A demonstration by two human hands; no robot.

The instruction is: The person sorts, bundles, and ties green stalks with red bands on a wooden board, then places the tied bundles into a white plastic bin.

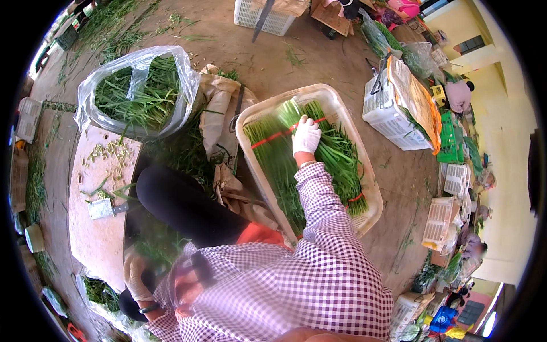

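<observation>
No text, label, brand, number or sign can be read here. Any marking on the cleaver (101, 208) at left is too small to make out (the blade is tiny in view), and no print is legible on the red band (273, 138) round the green stalks (262, 162), or on 2 crates, 1 far white crate (265, 21) and 1 right-hand crate (378, 109).

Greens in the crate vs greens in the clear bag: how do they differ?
Crate greens lie mostly aligned, with red bands across them; bag greens lie jumbled, no bands visible. The right hand is on the crate greens; no hand touches the bag greens. Both are long and green.
</observation>
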